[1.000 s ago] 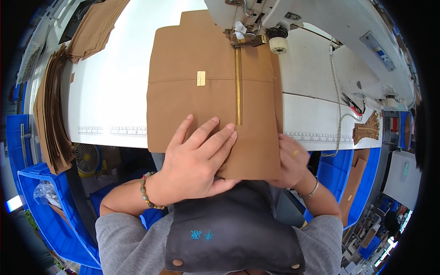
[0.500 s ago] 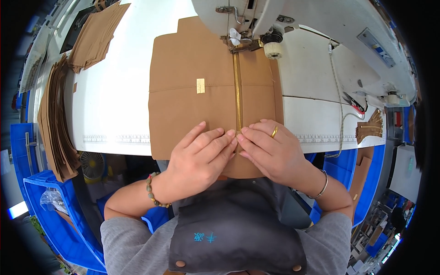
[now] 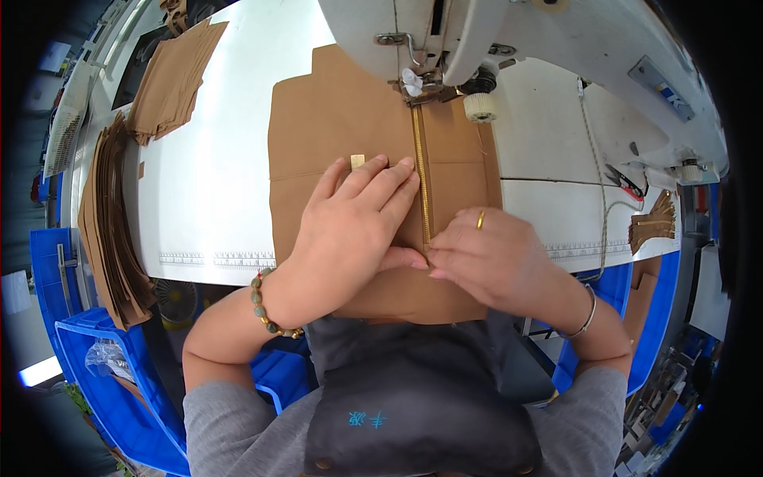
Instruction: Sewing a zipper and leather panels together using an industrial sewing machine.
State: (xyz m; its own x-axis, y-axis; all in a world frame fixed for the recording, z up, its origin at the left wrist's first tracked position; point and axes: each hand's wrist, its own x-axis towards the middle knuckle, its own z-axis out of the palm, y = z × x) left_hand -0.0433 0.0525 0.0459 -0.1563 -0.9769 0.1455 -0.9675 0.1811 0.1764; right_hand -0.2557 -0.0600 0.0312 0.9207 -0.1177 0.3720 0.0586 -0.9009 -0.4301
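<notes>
Right grip (image 3: 494, 258) touches the zipper (image 3: 424, 176), long axis toward the sewing machine (image 3: 572, 56).

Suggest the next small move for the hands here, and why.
Probably have the right hand press the zipper's near end flat: its fingers already gather there. The left hand lies across the brown sheet, mostly left of the zipper, so it could steady things while the far end sits at the sewing machine.

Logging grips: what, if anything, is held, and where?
The right hand is at the lower end of the gold zipper, hold unclear; the left hand rests on the brown panel.
</notes>
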